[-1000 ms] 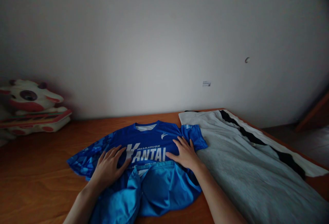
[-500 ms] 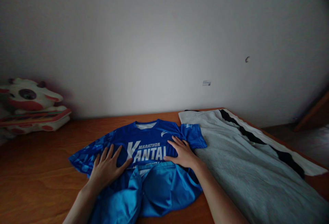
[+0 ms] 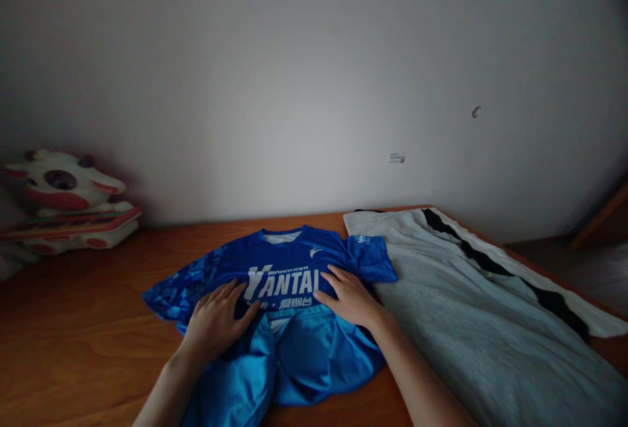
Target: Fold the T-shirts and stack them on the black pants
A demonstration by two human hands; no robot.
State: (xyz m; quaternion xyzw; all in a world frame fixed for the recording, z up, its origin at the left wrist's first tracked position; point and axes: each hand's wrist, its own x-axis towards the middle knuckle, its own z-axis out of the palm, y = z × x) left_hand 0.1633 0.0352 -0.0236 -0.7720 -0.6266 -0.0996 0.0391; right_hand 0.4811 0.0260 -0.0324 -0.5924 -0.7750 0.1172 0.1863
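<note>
A blue Yantai marathon jersey (image 3: 289, 258) lies chest-up on the wooden worktop (image 3: 73, 342) in the lower middle of the frame, its lower part bunched up over itself towards the bottom edge. The left hand (image 3: 218, 319) and right hand (image 3: 350, 297) both rest palm-down on it just below the white lettering, fingers (image 3: 331, 278) spread apart and flat, gripping nothing. A grey garment (image 3: 441, 309) with a black and white stripe lies against the jersey's sleeve at lower right, and a plush toy (image 3: 63, 195) sits at far left by the wall.
</note>
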